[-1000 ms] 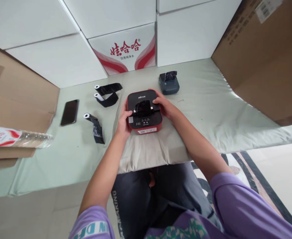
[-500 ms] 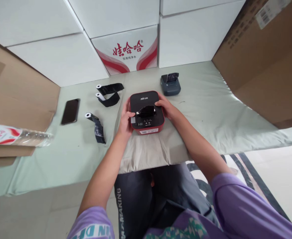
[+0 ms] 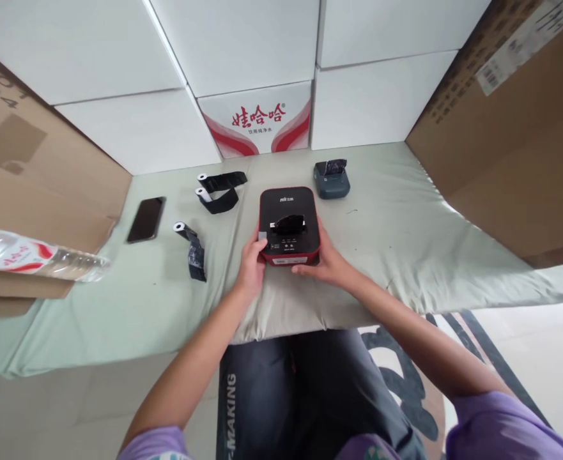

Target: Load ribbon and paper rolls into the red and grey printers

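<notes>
A red and black label printer [image 3: 288, 223] sits on the pale green cloth [image 3: 396, 217] in front of me, lid down, with a strip of black paper sticking out of its top slot. My left hand [image 3: 253, 262] grips its near left corner, thumb on the top. At the near right corner my right hand [image 3: 323, 260] holds the printer's front edge. Both forearms reach in from below.
Three rolls with black paper tails [image 3: 218, 189] [image 3: 191, 246] lie left of the printer, and a black phone [image 3: 146, 218] further left. A small blue-grey printer [image 3: 331, 178] stands behind. A plastic bottle [image 3: 36, 255] lies at the left. Cardboard boxes [image 3: 511, 128] and white cartons [image 3: 257, 121] wall the surface.
The printer's lid has gone down and is now flat. Both hands slid from its sides and top to its near corners. The camera view shifted a little.
</notes>
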`<state>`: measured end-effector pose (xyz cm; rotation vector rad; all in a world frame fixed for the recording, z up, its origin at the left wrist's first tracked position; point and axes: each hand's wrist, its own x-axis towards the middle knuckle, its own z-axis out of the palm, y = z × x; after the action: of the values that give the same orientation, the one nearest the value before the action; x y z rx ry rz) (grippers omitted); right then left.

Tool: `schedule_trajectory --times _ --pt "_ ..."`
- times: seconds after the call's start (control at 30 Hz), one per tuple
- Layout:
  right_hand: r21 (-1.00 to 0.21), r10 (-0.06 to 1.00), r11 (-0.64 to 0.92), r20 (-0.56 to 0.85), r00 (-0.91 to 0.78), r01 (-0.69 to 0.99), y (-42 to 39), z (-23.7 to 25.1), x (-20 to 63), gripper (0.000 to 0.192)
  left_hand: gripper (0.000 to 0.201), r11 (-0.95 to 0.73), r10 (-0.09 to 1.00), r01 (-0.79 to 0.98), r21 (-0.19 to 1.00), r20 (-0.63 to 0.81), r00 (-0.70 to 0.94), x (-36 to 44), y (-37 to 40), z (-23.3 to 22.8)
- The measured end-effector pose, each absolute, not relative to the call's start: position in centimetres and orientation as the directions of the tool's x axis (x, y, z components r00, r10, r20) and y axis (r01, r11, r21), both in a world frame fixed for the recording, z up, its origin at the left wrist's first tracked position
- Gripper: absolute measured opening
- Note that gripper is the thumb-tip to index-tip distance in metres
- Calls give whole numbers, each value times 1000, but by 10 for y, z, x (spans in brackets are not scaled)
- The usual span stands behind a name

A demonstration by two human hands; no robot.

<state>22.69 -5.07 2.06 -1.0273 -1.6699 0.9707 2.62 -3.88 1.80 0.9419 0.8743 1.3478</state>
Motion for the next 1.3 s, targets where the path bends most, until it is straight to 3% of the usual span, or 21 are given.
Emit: schedule_trajectory --times 0.27,0.47,0.7,0.87,1.0,1.1,1.2,1.3 --pt "-828 870 485 488 -66 282 71 55 208 115 26 -205 973 -470 859 127 -193 34 91 61" --pt "-821 866 440 495 70 364 124 29 196 101 25 -215 963 -434 875 115 -244 34 161 53" --pt "-808 898 375 438 39 455 133 3 200 103 33 -77 977 -525 848 -40 -209 39 170 6" --pt "-820 918 339 395 27 461 135 -1 198 103 40 -130 980 -504 854 32 -197 39 171 5" --pt "-770 884 319 452 119 552 111 14 215 76 27 -138 909 -327 935 -12 -417 27 155 14" --pt "-666 789 197 543 287 720 93 22 237 58 16 -185 852 -160 970 77 -518 21 122 11" --pt "-625 757 -70 474 450 777 93 18 255 85 16 -221 914 45 974 223 -339 25 83 2" --pt "-609 807 -174 362 467 774 103 8 263 110 15 -176 962 161 971 204 -181 34 60 -2"
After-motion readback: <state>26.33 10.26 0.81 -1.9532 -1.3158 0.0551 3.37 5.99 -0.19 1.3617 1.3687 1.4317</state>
